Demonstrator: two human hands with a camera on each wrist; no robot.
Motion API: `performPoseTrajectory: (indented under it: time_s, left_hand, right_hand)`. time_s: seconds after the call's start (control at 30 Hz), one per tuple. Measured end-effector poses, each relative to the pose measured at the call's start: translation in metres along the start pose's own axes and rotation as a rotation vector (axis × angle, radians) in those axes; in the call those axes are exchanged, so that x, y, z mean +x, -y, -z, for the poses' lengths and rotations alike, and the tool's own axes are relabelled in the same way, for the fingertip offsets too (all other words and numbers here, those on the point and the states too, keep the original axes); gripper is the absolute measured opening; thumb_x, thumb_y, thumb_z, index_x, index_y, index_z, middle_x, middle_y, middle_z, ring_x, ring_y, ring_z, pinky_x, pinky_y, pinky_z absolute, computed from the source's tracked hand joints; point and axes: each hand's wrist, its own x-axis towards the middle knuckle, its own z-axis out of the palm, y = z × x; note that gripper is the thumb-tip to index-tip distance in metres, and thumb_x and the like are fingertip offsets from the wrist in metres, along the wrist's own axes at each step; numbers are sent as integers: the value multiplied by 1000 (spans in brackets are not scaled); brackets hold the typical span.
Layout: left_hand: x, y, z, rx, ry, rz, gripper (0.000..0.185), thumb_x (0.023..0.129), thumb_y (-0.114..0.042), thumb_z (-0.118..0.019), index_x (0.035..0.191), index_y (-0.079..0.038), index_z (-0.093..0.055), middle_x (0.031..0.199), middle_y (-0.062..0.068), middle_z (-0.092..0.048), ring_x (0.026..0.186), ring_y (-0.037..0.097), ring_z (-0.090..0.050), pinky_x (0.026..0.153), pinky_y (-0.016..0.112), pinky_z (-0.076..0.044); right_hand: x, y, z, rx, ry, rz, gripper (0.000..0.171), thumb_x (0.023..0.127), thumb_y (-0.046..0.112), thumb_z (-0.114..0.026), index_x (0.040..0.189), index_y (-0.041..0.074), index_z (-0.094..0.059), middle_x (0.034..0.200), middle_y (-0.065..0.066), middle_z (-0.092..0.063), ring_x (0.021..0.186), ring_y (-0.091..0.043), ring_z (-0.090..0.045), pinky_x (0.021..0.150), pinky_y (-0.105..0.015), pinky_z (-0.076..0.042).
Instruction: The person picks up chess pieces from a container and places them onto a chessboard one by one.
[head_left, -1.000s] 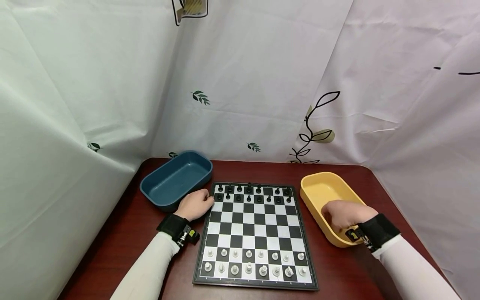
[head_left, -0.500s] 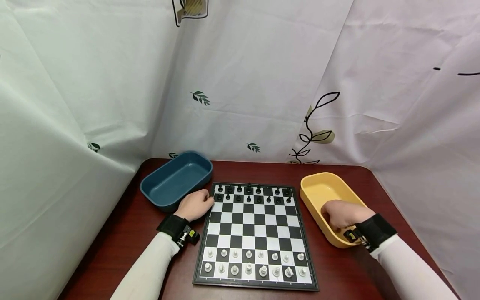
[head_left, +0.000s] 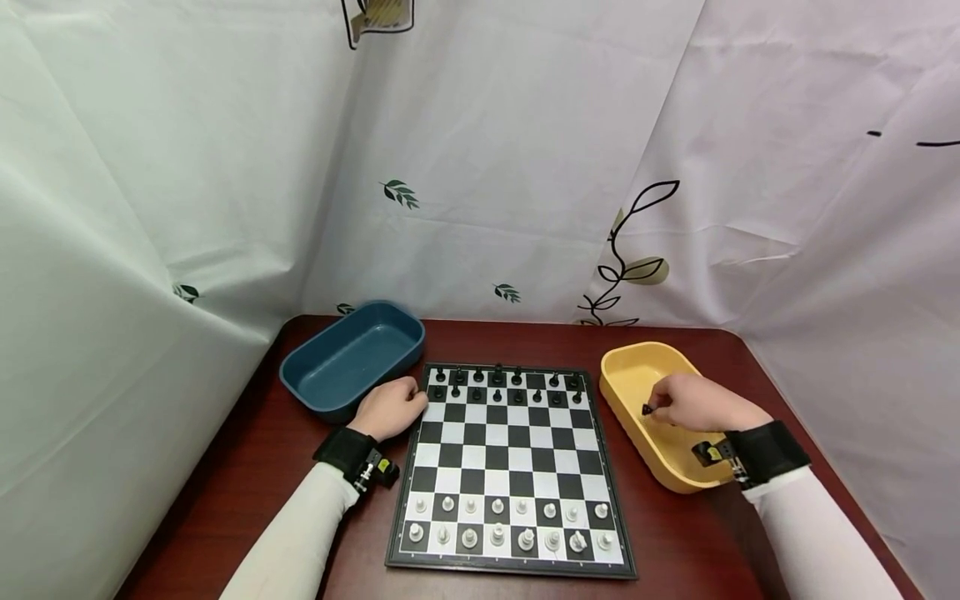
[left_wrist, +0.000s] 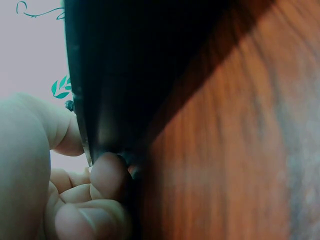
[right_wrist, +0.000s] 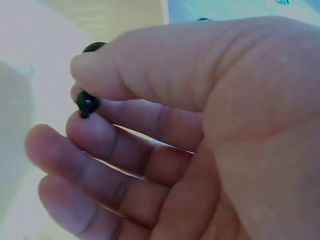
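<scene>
While the table (head_left: 247, 467) carries everything, the board (head_left: 512, 454) lies at its middle, with a blue tray (head_left: 352, 357) at its far left corner and a yellow tray (head_left: 652, 417) along its right edge. White pieces (head_left: 510, 525) fill the two near rows and black pieces (head_left: 506, 387) the two far rows, though the far right corner looks to have a gap; I cannot be sure at this size.

The left hand (head_left: 390, 408) rests at the board's far left corner, fingers curled against its edge; the left wrist view shows a thumb and fingertips (left_wrist: 107, 170) pressed to the dark rim, so it seems to steady the board.

The right hand (head_left: 693, 402) hovers over the yellow tray, thumb and forefinger pinching a black piece (head_left: 647, 409). The right wrist view confirms it: the small dark piece (right_wrist: 87, 104) sits between the fingertips, with the other fingers loosely spread.

The step in hand looks like carrying that piece between tray and board; which way, the pictures do not tell. Either way, the next move calls for a steady pinch, a clean set-down and no knocking of neighbours.
</scene>
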Motion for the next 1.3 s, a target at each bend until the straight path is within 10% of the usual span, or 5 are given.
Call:
performPoseTrajectory:
  time_s: [0.8,1.3]
  left_hand:
    - [2,2,-1,12,-2,2,28,104,-30,-58,80,-16,-56,73,2,-48,62,21,-47,64,36,-35]
    - [2,3,-2,-1,-7,1,28,104,-30,-58,79,-16,-57,72,2,-49,62,21,-47,63,36,-36]
  right_hand:
    - [23,31,11,-46,-372,116,13,92,8,-88,100,15,-82,90,8,-72,83,-13,-65,75,-39,-55]
    - [47,59,4,-49,-404,183,10,95,9,-86,103,14,-85,96,6,-72,85,-14,-62,77,-39,-53]
